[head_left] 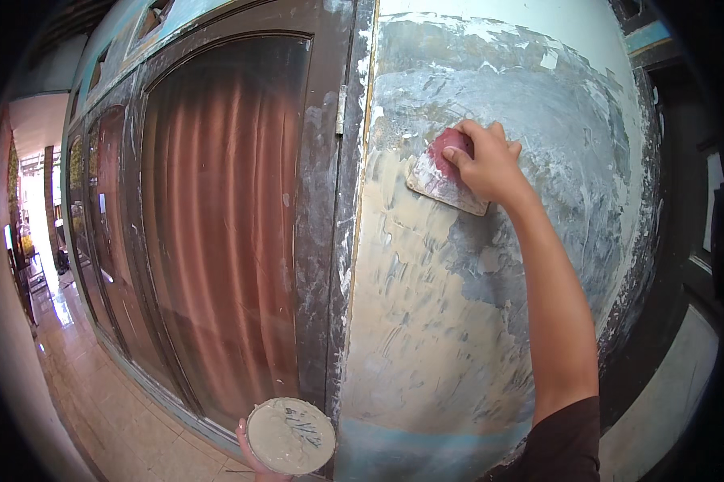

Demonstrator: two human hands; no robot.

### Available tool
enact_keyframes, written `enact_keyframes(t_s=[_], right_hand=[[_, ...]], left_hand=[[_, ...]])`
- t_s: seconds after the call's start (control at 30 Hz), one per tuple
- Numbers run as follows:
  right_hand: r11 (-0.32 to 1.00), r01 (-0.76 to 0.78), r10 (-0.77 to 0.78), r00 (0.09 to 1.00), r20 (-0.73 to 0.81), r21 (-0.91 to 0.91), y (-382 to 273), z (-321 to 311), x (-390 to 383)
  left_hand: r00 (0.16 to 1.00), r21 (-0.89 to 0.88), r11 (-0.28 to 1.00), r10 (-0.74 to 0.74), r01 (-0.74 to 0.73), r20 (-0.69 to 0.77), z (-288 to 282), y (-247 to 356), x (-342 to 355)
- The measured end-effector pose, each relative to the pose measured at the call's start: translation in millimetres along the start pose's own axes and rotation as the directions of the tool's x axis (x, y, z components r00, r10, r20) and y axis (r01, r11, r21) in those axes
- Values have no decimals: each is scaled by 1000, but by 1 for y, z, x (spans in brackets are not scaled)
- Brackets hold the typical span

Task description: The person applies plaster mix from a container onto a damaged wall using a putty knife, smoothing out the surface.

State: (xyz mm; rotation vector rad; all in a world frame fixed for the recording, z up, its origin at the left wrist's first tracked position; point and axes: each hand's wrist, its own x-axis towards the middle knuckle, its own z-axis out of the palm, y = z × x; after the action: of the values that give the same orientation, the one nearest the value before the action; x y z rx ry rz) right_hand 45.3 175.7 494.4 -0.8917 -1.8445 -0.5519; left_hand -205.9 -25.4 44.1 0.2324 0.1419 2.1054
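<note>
Filling most of what I can see from here, the wall (406,329) shows wet-looking beige streaks low and left, with mottled grey above and to the right. Beside it stands a glazed wooden panel (320,177), a reddish-brown curtain (217,233) hanging behind its glass. Low in front, a round container (252,419) of beige paste (285,451) rides in the left hand (252,456), tipped face-up toward the person, probably so the paste stays within easy reach. That grip is wrapped on the container's side, most fingers hidden. Smallest is the paste-smeared red scraper (448,173), up where beige meets grey. The right hand (490,157) has its grip clamped on its upper part, likely leaving the broad lower edge free to lie flat.
</note>
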Motion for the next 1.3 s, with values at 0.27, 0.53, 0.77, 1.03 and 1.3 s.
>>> enact_keyframes(t_s=[0.27,0.53,0.77,1.03,1.3], right_hand=[[990,-101,111,988,-103,103,10,-2,12],[1000,-5,5,1000,-11,-12,-1,3,-3],[996,-16,20,999,-46,88,3,3,0],[990,-97,113,980,-165,103,-1,3,9],[997,-65,63,996,-65,-36,-6,10,7]], left_hand=[[997,101,992,75,-72,-25,-16,-1,4],[999,50,998,26,-28,33,-7,2,-2],[1000,51,998,20,-21,13,-27,7,5],[996,12,997,83,-82,-28,-16,8,0],[994,86,991,107,-108,7,-12,13,-3]])
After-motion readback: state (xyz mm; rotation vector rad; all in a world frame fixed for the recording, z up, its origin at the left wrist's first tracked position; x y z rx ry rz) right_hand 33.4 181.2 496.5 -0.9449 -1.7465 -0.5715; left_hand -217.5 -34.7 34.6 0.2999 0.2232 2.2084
